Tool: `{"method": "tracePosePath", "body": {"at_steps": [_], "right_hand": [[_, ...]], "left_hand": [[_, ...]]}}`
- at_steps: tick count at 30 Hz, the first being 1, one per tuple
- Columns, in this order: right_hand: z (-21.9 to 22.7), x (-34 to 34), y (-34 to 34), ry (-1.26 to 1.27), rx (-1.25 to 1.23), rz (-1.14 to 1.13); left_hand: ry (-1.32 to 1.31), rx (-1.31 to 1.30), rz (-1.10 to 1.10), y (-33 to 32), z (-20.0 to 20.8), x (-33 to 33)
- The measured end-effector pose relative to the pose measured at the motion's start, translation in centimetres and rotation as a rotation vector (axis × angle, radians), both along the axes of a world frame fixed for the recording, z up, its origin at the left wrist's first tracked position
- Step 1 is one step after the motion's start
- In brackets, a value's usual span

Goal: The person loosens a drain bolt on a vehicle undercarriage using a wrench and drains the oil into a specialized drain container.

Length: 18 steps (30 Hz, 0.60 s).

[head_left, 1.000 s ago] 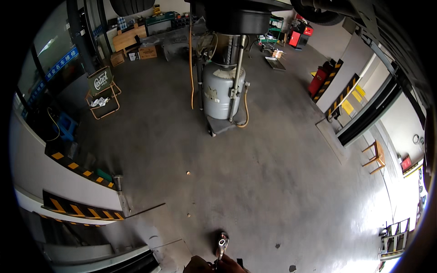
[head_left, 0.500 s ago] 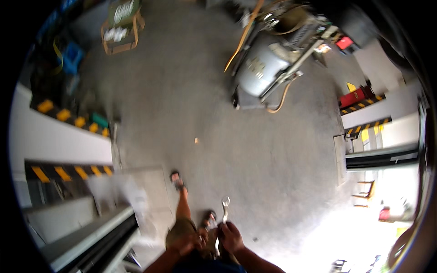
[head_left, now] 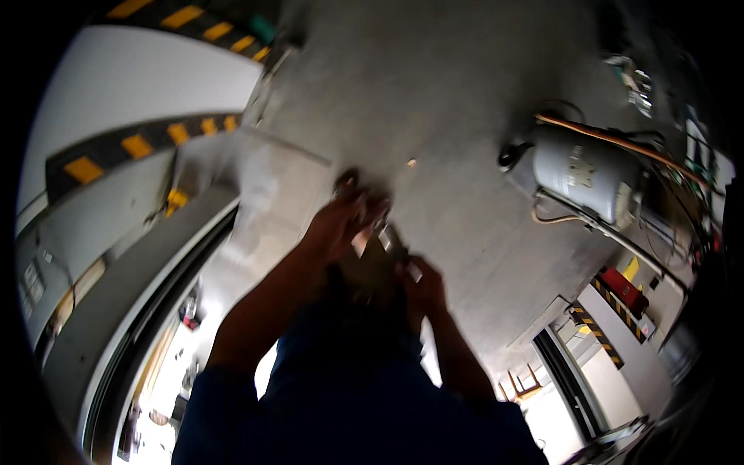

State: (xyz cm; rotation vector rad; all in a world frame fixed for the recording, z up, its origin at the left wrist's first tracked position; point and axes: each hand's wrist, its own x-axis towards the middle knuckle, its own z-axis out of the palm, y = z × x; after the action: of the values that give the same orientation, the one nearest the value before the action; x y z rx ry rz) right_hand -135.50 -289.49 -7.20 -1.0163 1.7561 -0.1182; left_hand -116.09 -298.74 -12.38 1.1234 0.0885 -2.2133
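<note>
In front of my dark blue shirt, both forearms reach forward over the grey floor. My right hand point(head_left: 423, 288) is closed around a metal wrench point(head_left: 390, 237), whose shaft points up and left toward my other hand. Farther forward and to the left, my left hand point(head_left: 338, 223) has its fingers curled. Shadow and motion blur hide what, if anything, is in it. A shoe shows dimly just beyond its fingers.
A grey tank-shaped machine point(head_left: 577, 167) with an orange hose stands at the right. Black-and-yellow striped edging point(head_left: 136, 146) runs along the pale wall at the left. A small light scrap point(head_left: 411, 163) lies on the floor. A red toolbox point(head_left: 625, 290) sits far right.
My view has turned, so the machine now appears lower and farther right. Both hands have come up higher in the picture, the left one now farther forward than the right. The wrench stays in my right hand.
</note>
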Motion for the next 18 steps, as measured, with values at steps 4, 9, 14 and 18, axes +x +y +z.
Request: {"method": "tracePosePath", "body": {"at_steps": [4,9,14,18], "right_hand": [[-0.4,-2.8,-11.4,-0.144,-0.262,0.197],[-1.4,-6.9,-24.4,-0.148,-0.369,0.539],[-0.9,-9.6,-35.9,-0.1,-0.554,0.708],[0.7,-9.9,-45.2,-0.139,-0.371,0.766]], "left_hand": [[-0.03,-0.003,0.07,-8.8,0.5,-2.4],[-0.104,0.078,0.161,-17.7,0.6,-5.7],[-0.105,0.086,0.27,-26.4,2.4,-8.0],[-0.272,-0.086,0.139,-33.1,-0.5,-8.0]]}}
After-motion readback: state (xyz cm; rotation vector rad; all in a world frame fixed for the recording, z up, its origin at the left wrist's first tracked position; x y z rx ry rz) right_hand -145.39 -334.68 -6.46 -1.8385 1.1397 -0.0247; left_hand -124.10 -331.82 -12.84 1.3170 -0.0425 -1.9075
